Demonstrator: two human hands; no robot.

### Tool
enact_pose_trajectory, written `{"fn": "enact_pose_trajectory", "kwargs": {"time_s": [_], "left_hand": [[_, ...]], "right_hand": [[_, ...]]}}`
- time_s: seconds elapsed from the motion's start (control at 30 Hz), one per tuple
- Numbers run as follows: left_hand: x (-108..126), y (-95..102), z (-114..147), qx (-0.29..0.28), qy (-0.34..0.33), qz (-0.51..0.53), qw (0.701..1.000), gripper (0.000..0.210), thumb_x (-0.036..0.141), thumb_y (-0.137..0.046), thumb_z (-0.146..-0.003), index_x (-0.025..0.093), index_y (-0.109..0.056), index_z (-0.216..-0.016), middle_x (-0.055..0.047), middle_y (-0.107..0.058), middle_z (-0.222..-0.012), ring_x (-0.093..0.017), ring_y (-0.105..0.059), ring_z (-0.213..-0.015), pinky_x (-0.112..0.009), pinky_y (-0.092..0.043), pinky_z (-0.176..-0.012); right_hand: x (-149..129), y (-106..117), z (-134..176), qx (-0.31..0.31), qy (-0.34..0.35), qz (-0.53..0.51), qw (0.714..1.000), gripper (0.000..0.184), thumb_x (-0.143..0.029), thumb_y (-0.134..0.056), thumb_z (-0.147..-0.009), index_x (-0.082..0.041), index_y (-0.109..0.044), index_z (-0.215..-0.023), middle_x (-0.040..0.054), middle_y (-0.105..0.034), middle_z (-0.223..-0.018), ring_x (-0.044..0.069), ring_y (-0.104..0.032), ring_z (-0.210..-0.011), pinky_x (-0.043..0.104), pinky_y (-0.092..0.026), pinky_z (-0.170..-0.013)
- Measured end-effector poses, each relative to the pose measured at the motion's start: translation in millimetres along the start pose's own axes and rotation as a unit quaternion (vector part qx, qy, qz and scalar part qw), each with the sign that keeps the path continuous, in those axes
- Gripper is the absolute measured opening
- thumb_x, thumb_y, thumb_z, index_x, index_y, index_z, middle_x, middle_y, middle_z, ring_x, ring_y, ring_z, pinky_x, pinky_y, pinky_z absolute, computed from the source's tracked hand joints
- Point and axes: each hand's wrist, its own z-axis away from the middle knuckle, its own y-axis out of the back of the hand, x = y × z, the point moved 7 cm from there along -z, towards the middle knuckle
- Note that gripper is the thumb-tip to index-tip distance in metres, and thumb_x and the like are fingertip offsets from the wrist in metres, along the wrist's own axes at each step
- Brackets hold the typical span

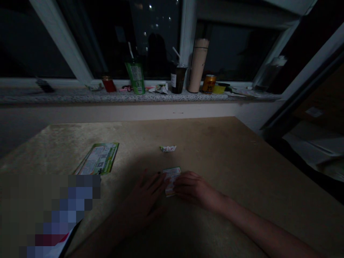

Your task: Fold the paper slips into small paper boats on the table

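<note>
A small printed paper (172, 174), folded into a narrow rectangle, lies flat on the wooden table between my hands. My left hand (146, 199) rests palm down with its fingers spread, the fingertips on the paper's left side. At the right edge, the bent fingers of my right hand (195, 188) are pressed together on the paper and cover part of it. Just beyond stands a small folded paper piece (168, 148), boat-like in shape, white with green tips. To the left is a stack of green and white printed leaflets (99, 157).
A pixelated area hides the table's lower left. Along the granite windowsill (156, 97) stand a red jar (109, 84), a green cup with a straw (136, 79), a dark drink cup (177, 79), a beige flask (198, 66) and an orange can (209, 84). The light is dim.
</note>
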Motion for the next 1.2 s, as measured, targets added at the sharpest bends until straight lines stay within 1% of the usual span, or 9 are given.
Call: {"fn": "enact_pose_trajectory", "kwargs": {"time_s": [0.07,0.13,0.33,0.53,0.63,0.77,0.87,1.03,1.2], "left_hand": [[-1.0,-1.2,3.0,-0.014,-0.004,0.006,1.000,0.066,0.052,-0.038,-0.094,0.023,-0.013,-0.149,-0.008,-0.022,-0.152,-0.029,-0.024,-0.137,-0.055,-0.004,-0.110],[-1.8,-2.1,4.1,-0.023,-0.001,0.011,1.000,0.069,0.053,-0.038,-0.094,0.024,-0.010,-0.149,-0.007,-0.019,-0.153,-0.029,-0.021,-0.138,-0.055,-0.004,-0.110],[-0.3,-2.6,3.8,-0.020,-0.001,0.015,1.000,0.069,0.051,-0.042,-0.093,0.025,-0.009,-0.149,-0.007,-0.016,-0.154,-0.028,-0.019,-0.139,-0.055,-0.004,-0.111],[5.7,-2.6,5.8,-0.003,-0.007,0.065,0.998,0.072,0.045,-0.046,-0.093,0.023,-0.008,-0.149,-0.006,-0.021,-0.153,-0.024,-0.025,-0.137,-0.042,-0.019,-0.112],[6.3,-1.7,6.6,-0.002,-0.008,0.082,0.997,0.072,0.045,-0.048,-0.092,0.025,-0.009,-0.149,-0.005,-0.021,-0.153,-0.025,-0.026,-0.137,-0.042,-0.022,-0.112],[4.0,-3.8,7.2,-0.011,-0.008,0.082,0.997,0.071,0.044,-0.048,-0.092,0.026,-0.010,-0.149,-0.003,-0.020,-0.153,-0.025,-0.025,-0.137,-0.043,-0.022,-0.112],[1.7,-3.8,7.2,-0.011,-0.009,0.066,0.998,0.069,0.046,-0.047,-0.092,0.026,-0.014,-0.149,-0.003,-0.018,-0.154,-0.025,-0.022,-0.138,-0.042,-0.023,-0.111],[-0.6,4.7,6.0,-0.007,0.002,0.035,0.999,0.063,0.045,-0.047,-0.092,0.030,-0.019,-0.147,-0.003,-0.024,-0.153,-0.026,-0.023,-0.138,-0.048,-0.018,-0.111],[-3.2,7.5,6.9,0.004,0.011,0.038,0.999,0.065,0.046,-0.045,-0.093,0.024,-0.017,-0.148,-0.006,-0.025,-0.152,-0.026,-0.026,-0.137,-0.048,-0.014,-0.112]], "right_hand": [[1.8,2.6,-0.1,-0.004,-0.017,-0.033,0.999,0.021,-0.030,-0.049,-0.094,-0.021,-0.066,-0.104,0.0043,-0.068,-0.102,0.016,-0.057,-0.104,0.032,-0.041,-0.094],[3.2,3.5,0.0,-0.012,-0.026,-0.050,0.998,0.021,-0.030,-0.052,-0.093,-0.021,-0.066,-0.104,0.0042,-0.068,-0.102,0.016,-0.057,-0.105,0.032,-0.040,-0.095],[4.7,1.2,2.7,-0.032,-0.033,-0.051,0.998,0.025,-0.032,-0.062,-0.086,-0.021,-0.065,-0.108,0.0039,-0.066,-0.109,0.018,-0.054,-0.109,0.033,-0.038,-0.097],[1.1,2.9,-0.1,-0.026,-0.034,-0.048,0.998,0.020,-0.030,-0.055,-0.091,-0.020,-0.065,-0.104,0.0043,-0.066,-0.107,0.016,-0.056,-0.106,0.031,-0.040,-0.095],[2.8,4.3,-1.2,-0.007,-0.043,-0.039,0.998,0.019,-0.031,-0.053,-0.092,-0.019,-0.065,-0.101,0.0055,-0.066,-0.103,0.017,-0.057,-0.101,0.031,-0.042,-0.091],[7.2,7.2,-0.9,0.030,-0.060,-0.010,0.998,0.019,-0.033,-0.055,-0.090,-0.018,-0.066,-0.095,0.0058,-0.066,-0.094,0.018,-0.057,-0.093,0.032,-0.043,-0.083],[8.0,7.0,-1.6,0.034,-0.061,-0.006,0.998,0.020,-0.033,-0.053,-0.091,-0.018,-0.067,-0.091,0.0055,-0.065,-0.089,0.018,-0.057,-0.090,0.032,-0.043,-0.081],[10.5,6.9,-4.5,0.041,-0.065,-0.027,0.997,0.019,-0.029,-0.051,-0.093,-0.019,-0.067,-0.093,0.0054,-0.066,-0.090,0.018,-0.058,-0.091,0.032,-0.044,-0.082],[20.5,6.6,-8.8,0.062,-0.105,-0.075,0.990,0.021,-0.028,-0.048,-0.094,-0.018,-0.065,-0.091,0.0049,-0.064,-0.084,0.016,-0.059,-0.082,0.028,-0.047,-0.075]]}}
